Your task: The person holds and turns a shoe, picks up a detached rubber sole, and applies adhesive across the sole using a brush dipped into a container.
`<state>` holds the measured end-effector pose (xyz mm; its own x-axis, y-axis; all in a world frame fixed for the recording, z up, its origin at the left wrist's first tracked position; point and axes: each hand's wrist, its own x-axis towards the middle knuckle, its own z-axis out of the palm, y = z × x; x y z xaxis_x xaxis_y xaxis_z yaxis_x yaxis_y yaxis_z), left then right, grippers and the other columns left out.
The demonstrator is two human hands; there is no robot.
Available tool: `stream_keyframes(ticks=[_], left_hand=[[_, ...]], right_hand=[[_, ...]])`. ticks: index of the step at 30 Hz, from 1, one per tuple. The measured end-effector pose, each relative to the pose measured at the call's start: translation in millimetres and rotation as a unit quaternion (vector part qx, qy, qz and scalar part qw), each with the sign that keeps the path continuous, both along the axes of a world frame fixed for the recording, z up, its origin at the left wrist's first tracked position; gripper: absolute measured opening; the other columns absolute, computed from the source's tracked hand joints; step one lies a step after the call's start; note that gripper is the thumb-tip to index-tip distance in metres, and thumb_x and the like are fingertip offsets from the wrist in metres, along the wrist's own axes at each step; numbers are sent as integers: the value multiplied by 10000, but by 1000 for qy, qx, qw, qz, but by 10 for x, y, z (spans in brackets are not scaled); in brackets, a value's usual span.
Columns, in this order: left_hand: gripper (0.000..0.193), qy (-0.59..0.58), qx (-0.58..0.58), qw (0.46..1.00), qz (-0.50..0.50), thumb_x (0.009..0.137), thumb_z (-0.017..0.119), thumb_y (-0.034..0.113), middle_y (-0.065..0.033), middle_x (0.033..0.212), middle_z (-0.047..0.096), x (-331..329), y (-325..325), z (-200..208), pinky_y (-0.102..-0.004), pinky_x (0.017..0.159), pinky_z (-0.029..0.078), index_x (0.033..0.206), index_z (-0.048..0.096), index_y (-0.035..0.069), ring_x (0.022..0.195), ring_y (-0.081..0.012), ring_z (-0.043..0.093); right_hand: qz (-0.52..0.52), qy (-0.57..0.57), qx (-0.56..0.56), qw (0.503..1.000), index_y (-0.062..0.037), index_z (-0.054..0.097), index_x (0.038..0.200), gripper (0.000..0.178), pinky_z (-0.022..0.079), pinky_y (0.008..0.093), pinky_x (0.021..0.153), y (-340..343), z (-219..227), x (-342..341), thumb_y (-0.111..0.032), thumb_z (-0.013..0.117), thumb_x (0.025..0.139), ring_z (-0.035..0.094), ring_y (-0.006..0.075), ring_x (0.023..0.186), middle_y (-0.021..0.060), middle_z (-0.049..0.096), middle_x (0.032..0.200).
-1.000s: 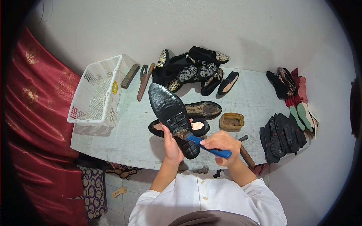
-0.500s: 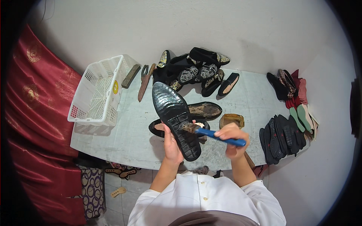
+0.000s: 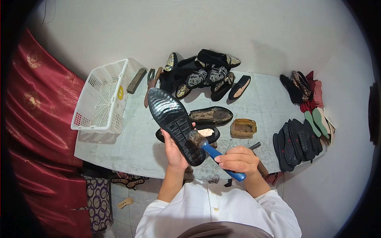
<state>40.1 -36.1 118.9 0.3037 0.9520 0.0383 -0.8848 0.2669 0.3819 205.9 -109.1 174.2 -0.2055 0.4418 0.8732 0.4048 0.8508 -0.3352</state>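
My left hand (image 3: 174, 152) grips a black shoe sole (image 3: 177, 125) by its edges, tread side up and tilted, with the pointed toe toward the far left. The front part of the sole shines as if wet. Closed round the blue handle of a brush (image 3: 220, 159), my right hand (image 3: 239, 162) holds its bristles against the sole near the heel. Beneath and behind the sole lie a black shoe (image 3: 210, 135) with a pale insole and another shoe piece (image 3: 211, 116) with a rough brown underside. A small yellowish-brown tub (image 3: 243, 128) stands to their right.
Several black shoes with glittery toes (image 3: 210, 75) are heaped against the wall. A white plastic basket (image 3: 101, 97), a dark block (image 3: 137, 81) and pincers (image 3: 151, 81) are at left. Stacked black soles (image 3: 297, 143) fill the table's right end. A hammer (image 3: 261, 168) lies near the front edge.
The held sole has shifted left and slightly down. My right hand has moved down and left, and the brush handle now slants more steeply, its bristles nearer the heel.
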Motion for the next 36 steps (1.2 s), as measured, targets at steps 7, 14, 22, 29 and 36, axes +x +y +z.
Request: stream_keyframes(ticks=[7, 14, 22, 29, 36], left_hand=[[618, 9, -10, 999, 35, 922, 219, 538, -203, 1070, 564, -47, 67, -19, -371, 748, 530, 1213, 446, 41, 900, -275, 600], [604, 34, -8, 997, 76, 926, 223, 531, -180, 1036, 574, -202, 125, 20, -335, 728, 527, 1190, 461, 42, 868, -230, 597], [614, 25, -23, 997, 67, 919, 241, 543, -204, 1059, 564, -207, 105, -19, -331, 743, 529, 1204, 453, 43, 874, -244, 603], [626, 19, -19, 997, 71, 917, 245, 545, -218, 1051, 563, -196, 64, -95, -339, 774, 518, 1195, 457, 26, 878, -262, 602], [600, -17, -3, 996, 92, 918, 284, 528, -228, 1031, 574, -98, -64, -34, -373, 792, 523, 1190, 475, 29, 865, -293, 615]], right_hand=[[36, -52, 17, 998, -24, 659, 807, 191, 466, 264, 532, 73, -56, -80, -67, 630, 623, 592, 195, 635, 97, 659, 885], [137, -44, -91, 985, -5, 655, 812, 215, 476, 280, 546, -12, -69, 142, -94, 612, 621, 591, 231, 623, 104, 662, 853], [-114, 184, -82, 973, 55, 591, 756, 180, 491, 289, 621, -175, -156, 607, -93, 503, 807, 635, 242, 700, 162, 641, 779], [-399, 57, -201, 893, -2, 586, 914, 318, 469, 256, 605, -66, -553, 1158, 142, 437, 673, 615, 177, 662, 119, 621, 776], [-362, 62, -281, 886, -6, 581, 931, 311, 476, 270, 636, 105, -1158, 1417, 152, 445, 699, 619, 197, 675, 129, 624, 768]])
